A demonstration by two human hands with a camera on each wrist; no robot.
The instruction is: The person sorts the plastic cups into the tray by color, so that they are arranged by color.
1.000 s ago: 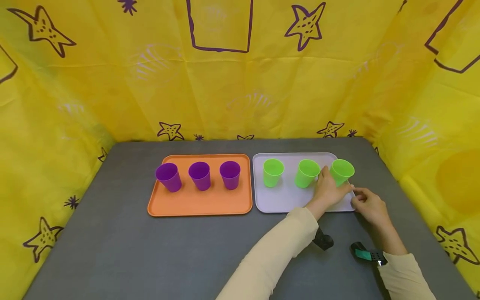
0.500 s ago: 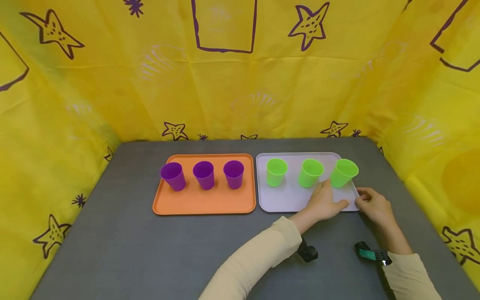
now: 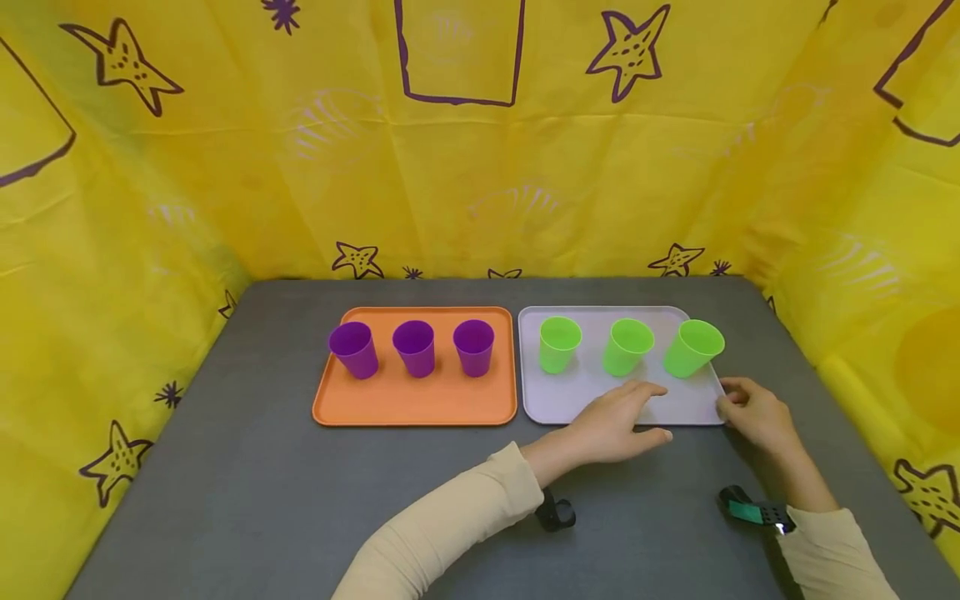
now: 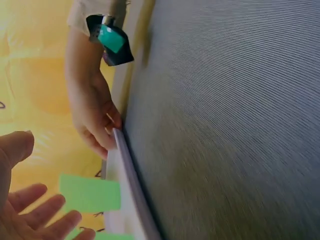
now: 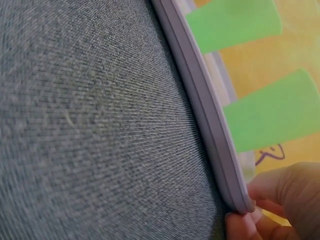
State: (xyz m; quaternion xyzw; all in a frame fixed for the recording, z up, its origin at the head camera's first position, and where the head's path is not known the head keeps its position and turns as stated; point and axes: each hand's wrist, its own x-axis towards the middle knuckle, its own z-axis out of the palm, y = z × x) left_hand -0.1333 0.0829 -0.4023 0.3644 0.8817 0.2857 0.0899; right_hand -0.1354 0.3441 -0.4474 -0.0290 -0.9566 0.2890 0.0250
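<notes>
Three green cups stand upright in a row on the pale lilac tray (image 3: 577, 404): a left cup (image 3: 559, 346), a middle cup (image 3: 627, 348) and a right cup (image 3: 692, 350). My left hand (image 3: 611, 423) hovers over the tray's front edge, thumb and fingers spread, holding nothing. At the tray's front right corner, my right hand (image 3: 761, 417) pinches the rim between thumb and fingers. The right wrist view shows that thumb and the fingertips (image 5: 241, 226) touching the corner. In the left wrist view, the left fingers (image 4: 42, 212) are apart from the nearest green cup.
An orange tray (image 3: 412, 408) lies just left of the lilac one. Three purple cups stand on it: a left cup (image 3: 355, 350), a middle cup (image 3: 416, 348) and a right cup (image 3: 474, 347). Yellow patterned cloth (image 3: 465, 183) encloses the grey table (image 3: 285, 500) at back and sides.
My left hand has let go of the right green cup and drawn back left and toward me, its fingers spreading. My right hand stays at the tray corner. The head view has shifted slightly.
</notes>
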